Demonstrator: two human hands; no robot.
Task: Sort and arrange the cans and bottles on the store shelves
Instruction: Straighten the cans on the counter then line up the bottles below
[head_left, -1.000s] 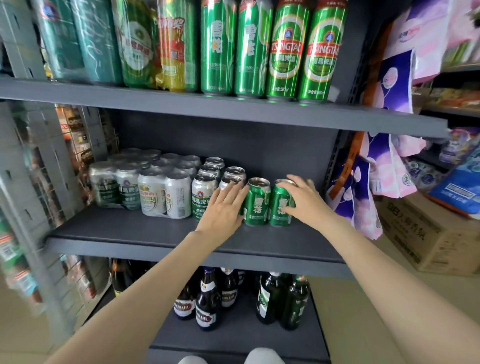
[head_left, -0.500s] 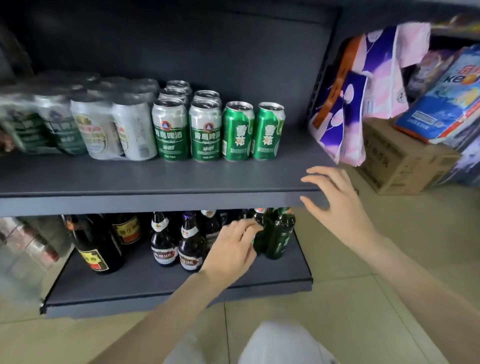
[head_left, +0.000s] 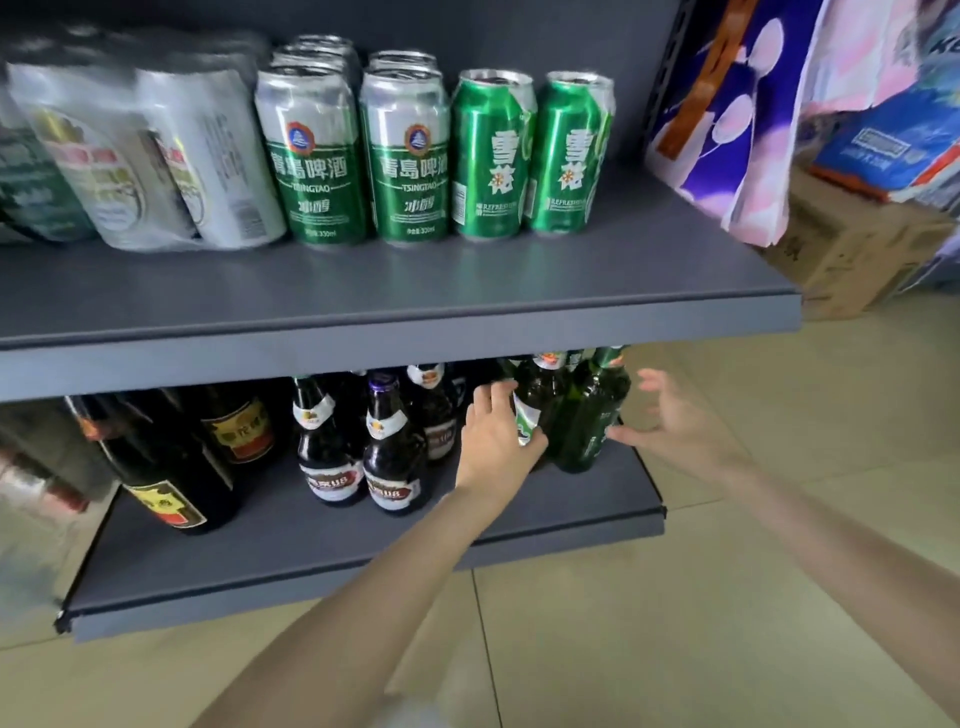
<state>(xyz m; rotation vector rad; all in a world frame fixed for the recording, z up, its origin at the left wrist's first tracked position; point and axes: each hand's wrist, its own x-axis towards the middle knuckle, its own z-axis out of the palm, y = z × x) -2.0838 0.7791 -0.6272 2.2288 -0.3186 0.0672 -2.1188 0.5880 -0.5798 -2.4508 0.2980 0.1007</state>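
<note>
On the upper shelf (head_left: 395, 291), at the far left, sat blurred shrink-wrapped packs of pale cans (head_left: 140, 156), and just beside them two silver-and-green Tsingtao cans (head_left: 311, 156) stood upright at the front of rows running back. Next came two bright green cans (head_left: 491, 156) side by side, upright, near the shelf's right end. Below, on the bottom shelf (head_left: 322, 561), a tall dark bottle with a red-and-yellow label (head_left: 161, 467) leaned in the wide lens at the left, another dark bottle with a red label (head_left: 236, 421) behind it. Toward the middle stood a cluster of small brown bottles with white-and-red labels (head_left: 389, 447), upright and touching one another. The left hand (head_left: 496, 441) reached under the upper shelf and gripped the left green bottle (head_left: 537, 400), thumb across its white label and fingers curled behind the glass. Just beside that bottle, touching it, stood a second green bottle (head_left: 589, 415), both near the shelf's right front corner with their necks partly hidden by the shelf edge above. The right hand (head_left: 675, 421) was spread wide, fingers apart, its thumb tip touching the lower side of the second green bottle and its other fingers clear of the glass. At the far right hung purple-and-pink packs (head_left: 727, 104), with a cardboard box (head_left: 852, 260) on the tiled floor (head_left: 727, 597) behind them.
</note>
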